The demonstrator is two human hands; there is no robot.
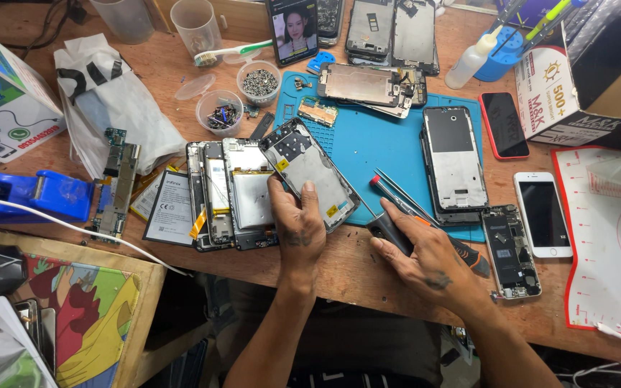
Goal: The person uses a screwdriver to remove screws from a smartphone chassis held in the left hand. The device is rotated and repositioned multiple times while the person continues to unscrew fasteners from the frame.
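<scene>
Two hands at a phone-repair bench

The left hand point(297, 228) clasps the lower end of an opened phone frame point(309, 172), steadying it at the blue mat's point(375, 147) nine o'clock edge; its long axis runs eleven to five o'clock, inside facing up. At the frame's four o'clock, the right hand point(425, 262) closes around a screwdriver point(391, 231), tip toward eleven.

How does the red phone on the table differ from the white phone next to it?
The red phone has a red frame and lies beside the blue mat; the white phone has a white frame and lies nearer the table edge, beside a red-edged mat. The white phone shows a round button under its screen; the red phone shows none. Both lie face up, screens dark, and neither hand touches them.
</scene>
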